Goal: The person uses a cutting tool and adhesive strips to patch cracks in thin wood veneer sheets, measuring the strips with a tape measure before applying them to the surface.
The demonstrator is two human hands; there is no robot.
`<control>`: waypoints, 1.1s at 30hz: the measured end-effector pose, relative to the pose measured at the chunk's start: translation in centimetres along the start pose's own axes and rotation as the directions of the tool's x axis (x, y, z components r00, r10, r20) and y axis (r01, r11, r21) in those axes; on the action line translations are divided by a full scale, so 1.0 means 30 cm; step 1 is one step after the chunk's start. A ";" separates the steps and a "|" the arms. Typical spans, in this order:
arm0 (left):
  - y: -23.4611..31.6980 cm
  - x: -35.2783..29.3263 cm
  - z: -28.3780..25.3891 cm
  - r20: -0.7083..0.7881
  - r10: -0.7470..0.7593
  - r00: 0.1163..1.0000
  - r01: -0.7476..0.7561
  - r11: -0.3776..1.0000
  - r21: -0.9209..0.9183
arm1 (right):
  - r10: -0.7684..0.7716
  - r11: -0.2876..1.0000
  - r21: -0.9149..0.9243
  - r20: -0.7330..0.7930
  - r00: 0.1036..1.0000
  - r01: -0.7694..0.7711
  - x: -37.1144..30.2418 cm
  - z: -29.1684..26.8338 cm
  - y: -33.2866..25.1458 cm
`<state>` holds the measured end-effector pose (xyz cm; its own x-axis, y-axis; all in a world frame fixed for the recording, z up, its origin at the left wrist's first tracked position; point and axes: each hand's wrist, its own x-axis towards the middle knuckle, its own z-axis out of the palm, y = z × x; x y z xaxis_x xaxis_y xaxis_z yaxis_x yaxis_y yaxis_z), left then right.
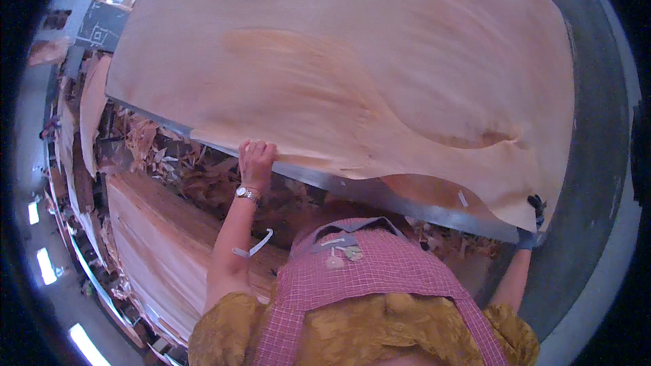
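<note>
A large pale wood veneer sheet (434, 68) with ripples and a raised fold spreads over a table with a grey metal edge (407, 207). At the sheet's near edge, left of centre, my bare left hand (256, 161) is closed with its fingers curled over the veneer; a watch (247, 194) is on that wrist. My right hand (534, 220), in a dark glove, grips the sheet's near right corner, its fingertips on top. Between my hands the near edge curves back, showing a darker, reddish wood surface (434, 193) beneath.
Broken veneer scraps (193, 169) fill the gap below the table edge at left. A stack of wood sheets (163, 244) lies at lower left, with more loose sheets (93, 112) beyond. A dark grey surface (600, 129) runs along the right side.
</note>
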<state>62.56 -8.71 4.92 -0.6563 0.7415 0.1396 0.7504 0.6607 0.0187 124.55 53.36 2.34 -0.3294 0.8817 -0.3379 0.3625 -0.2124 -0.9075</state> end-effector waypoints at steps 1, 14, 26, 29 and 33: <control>0.009 -0.011 0.012 0.010 0.013 1.000 -0.013 1.000 0.001 | 0.006 0.999 -0.052 -0.011 1.000 -0.007 -0.032 0.016 -0.008; 0.019 0.058 -0.049 -0.029 -0.006 1.000 0.001 0.984 -0.179 | -0.395 0.536 -0.815 -0.474 0.787 -0.222 -0.370 -0.055 0.193; -0.041 0.289 -0.216 0.009 0.197 0.980 -0.186 0.940 -0.287 | -0.507 -0.030 -0.640 0.672 0.540 0.768 -0.781 1.206 -0.025; -0.054 0.317 -0.217 -0.052 0.251 0.967 -0.255 0.917 -0.307 | -0.341 -0.254 -0.599 0.791 0.509 0.759 -0.725 1.301 -0.071; -0.051 0.353 -0.273 -0.009 0.307 0.952 -0.301 0.928 -0.220 | -0.378 -0.368 -0.501 0.850 0.366 0.783 -0.686 1.337 -0.096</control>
<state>55.09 -2.83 14.47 -0.3935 0.9074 0.1475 0.9113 0.3638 0.1929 95.33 18.91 1.88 -0.9990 0.0447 0.0074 0.0452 0.9799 0.1943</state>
